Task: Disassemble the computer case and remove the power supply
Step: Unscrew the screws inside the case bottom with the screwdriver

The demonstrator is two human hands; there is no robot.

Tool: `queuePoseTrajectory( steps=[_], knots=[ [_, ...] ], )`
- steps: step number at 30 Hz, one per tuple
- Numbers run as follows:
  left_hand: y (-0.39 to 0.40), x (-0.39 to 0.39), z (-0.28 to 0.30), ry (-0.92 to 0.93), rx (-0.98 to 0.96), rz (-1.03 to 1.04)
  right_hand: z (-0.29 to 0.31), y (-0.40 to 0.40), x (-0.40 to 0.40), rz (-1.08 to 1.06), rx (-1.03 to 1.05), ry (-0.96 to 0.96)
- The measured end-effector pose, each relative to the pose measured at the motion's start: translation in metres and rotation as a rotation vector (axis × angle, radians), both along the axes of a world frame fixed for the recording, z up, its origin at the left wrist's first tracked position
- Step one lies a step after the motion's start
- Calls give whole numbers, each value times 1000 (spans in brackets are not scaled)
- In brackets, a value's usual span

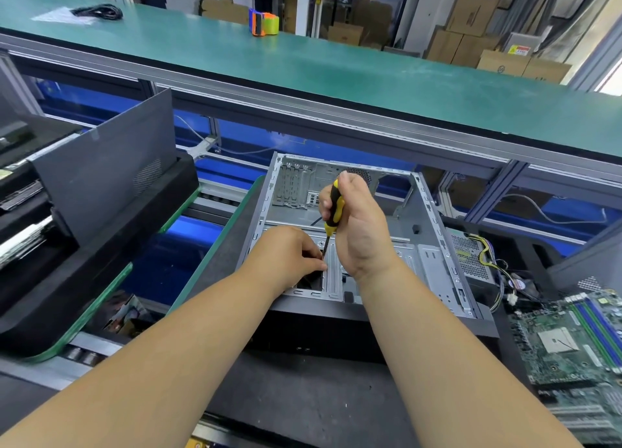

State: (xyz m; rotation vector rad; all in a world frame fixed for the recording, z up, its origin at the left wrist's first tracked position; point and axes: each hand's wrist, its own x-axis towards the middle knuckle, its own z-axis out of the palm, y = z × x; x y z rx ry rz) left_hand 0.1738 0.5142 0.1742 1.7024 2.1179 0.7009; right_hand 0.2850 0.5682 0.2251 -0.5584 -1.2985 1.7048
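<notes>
An open grey computer case [434, 232] lies on its side on a black mat, its inside mostly bare metal. My right hand [361, 232] grips a yellow-and-black screwdriver [333, 208] upright, tip down inside the case's near section. My left hand [291, 255] rests inside the case, its fingertips pinched at the screwdriver's shaft near the tip. A power supply [471, 259] with coloured cables lies outside the case, against its right wall.
A green motherboard [575, 343] lies at the right. A dark side panel [107, 165] leans upright at the left on a black tray. A green shelf [303, 67] runs across above, with an orange tape dispenser [264, 23] and a black cable coil [99, 11].
</notes>
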Motion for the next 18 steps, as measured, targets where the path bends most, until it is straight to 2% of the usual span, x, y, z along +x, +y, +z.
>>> queuePoseTrajectory(
  steps=[8, 12, 18],
  knots=[
    [0, 0, 0, -29, -5, 2, 5, 11, 5, -73, -49, -64],
    [0, 0, 0, -29, -10, 2, 6, 12, 3, -18, -100, -4],
    [-1, 0, -1, -25, -3, 13, -1, 5, 0, 39, -61, 41]
  ],
)
